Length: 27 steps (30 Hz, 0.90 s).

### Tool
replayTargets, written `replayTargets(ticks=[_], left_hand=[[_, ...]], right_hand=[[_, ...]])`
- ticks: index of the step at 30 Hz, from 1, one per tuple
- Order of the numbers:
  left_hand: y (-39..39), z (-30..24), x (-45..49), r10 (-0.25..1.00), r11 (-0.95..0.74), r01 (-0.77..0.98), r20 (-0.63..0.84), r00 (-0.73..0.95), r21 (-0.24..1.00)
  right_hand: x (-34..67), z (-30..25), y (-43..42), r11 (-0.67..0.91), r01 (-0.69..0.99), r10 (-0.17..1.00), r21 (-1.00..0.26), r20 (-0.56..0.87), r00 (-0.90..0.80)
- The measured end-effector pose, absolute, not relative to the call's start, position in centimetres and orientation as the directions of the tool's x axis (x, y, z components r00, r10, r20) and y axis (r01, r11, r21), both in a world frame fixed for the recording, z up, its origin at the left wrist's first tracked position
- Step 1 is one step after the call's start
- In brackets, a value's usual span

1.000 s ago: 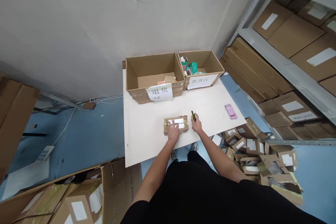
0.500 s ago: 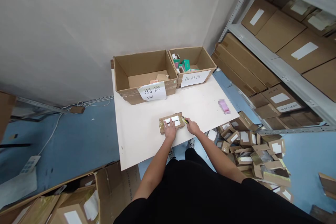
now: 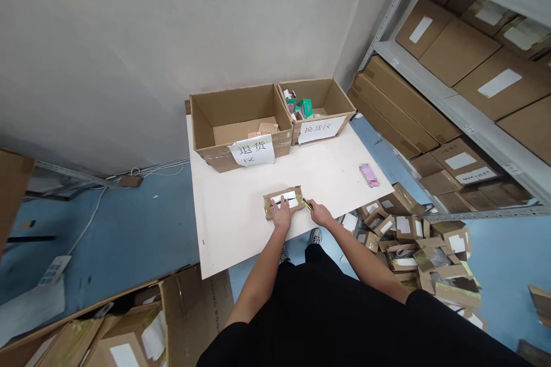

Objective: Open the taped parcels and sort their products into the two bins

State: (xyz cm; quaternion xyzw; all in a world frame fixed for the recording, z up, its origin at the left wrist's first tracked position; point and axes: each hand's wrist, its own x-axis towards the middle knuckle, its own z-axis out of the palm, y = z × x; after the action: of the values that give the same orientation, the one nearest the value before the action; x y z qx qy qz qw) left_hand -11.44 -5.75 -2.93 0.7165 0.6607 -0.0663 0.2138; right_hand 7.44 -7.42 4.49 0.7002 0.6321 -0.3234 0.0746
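Observation:
A small taped cardboard parcel (image 3: 284,198) with a white label lies flat on the white table (image 3: 241,206) near its front edge. My left hand (image 3: 282,217) rests on the parcel's near side, fingers spread flat, pressing it down. My right hand (image 3: 320,213) is closed around a yellow and black utility knife (image 3: 307,203). The knife's tip points at the parcel's right end and touches or nearly touches it.
Two open cartons with paper signs stand at the table's back: a large one (image 3: 241,126) and a smaller one (image 3: 318,106) with green items. A pink object (image 3: 369,174) lies at the right. Opened parcels (image 3: 413,246) litter the floor; shelves of boxes (image 3: 456,86) rise at right.
My right hand with the knife has come from beside the parcel down to its right end. The left hand has stayed on the parcel. The camera view shifted slightly.

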Motion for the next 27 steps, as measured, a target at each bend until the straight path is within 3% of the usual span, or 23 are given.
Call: replayTargets(ticks=[4,7,9,12,16,21,27], left_hand=[[-5.7,-2.7,-11.3,0.909,-0.038,0.978,-0.399,0.119,0.206],[-5.3,-2.0,-11.9,0.908,-0.048,0.972,-0.395,0.139,0.232],[-4.5,-1.3,-12.9,0.910,-0.078,0.962,-0.376,0.176,0.261],[-2.6,-0.4,-14.8,0.912,-0.154,0.946,-0.327,0.248,0.287],[-1.0,0.5,-16.2,0.898,-0.170,0.955,-0.361,0.253,0.245],[-3.7,0.8,-13.8,0.867,-0.094,0.966,-0.457,0.199,0.243],[-7.2,0.1,-10.3,0.810,0.010,0.952,-0.561,0.173,0.307]], right_hand=[[8.0,4.6,-8.0,-0.206,0.920,0.834,-0.334,-0.551,-0.013],[8.4,4.1,-8.6,-0.249,0.858,0.888,-0.449,-0.460,0.018],[8.2,3.2,-9.2,-0.346,0.753,0.907,-0.559,-0.406,0.116],[6.7,1.1,-9.9,-0.560,0.494,0.827,-0.665,-0.487,0.281],[3.8,-1.5,-8.6,-0.684,0.298,0.725,-0.666,-0.576,0.377],[4.1,-2.2,-3.1,-0.723,0.321,0.651,-0.612,-0.447,0.614],[6.6,-2.3,-0.2,-0.704,0.226,0.663,-0.673,-0.510,0.549]])
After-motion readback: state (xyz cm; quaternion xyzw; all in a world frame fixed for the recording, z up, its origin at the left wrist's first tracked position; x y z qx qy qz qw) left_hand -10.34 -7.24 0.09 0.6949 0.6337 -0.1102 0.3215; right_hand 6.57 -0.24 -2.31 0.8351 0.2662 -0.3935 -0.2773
